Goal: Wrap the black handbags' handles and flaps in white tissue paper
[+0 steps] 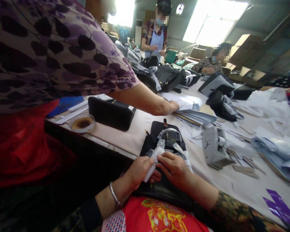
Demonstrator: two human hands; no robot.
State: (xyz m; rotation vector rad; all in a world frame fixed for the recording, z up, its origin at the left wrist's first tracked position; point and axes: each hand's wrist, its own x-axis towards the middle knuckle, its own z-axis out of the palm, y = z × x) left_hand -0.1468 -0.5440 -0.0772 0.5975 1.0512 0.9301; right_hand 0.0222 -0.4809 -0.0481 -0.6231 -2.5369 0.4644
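A folded strip of white paper is pinched between both of my hands, above a black bag. My left hand grips its left side, with the fingers curled underneath. On the other side my right hand presses the paper between thumb and fingers. The black bag lies at the table's edge, its lower part close to my body. Clear plastic wrap and white wrapping cover its handle and straps. My hands hide part of the bag.
A co-worker's arm reaches across from the left onto a stack of papers. Another black bag and a roll of tape stand at the left edge. To the right sits a tape dispenser. More bags are piled behind.
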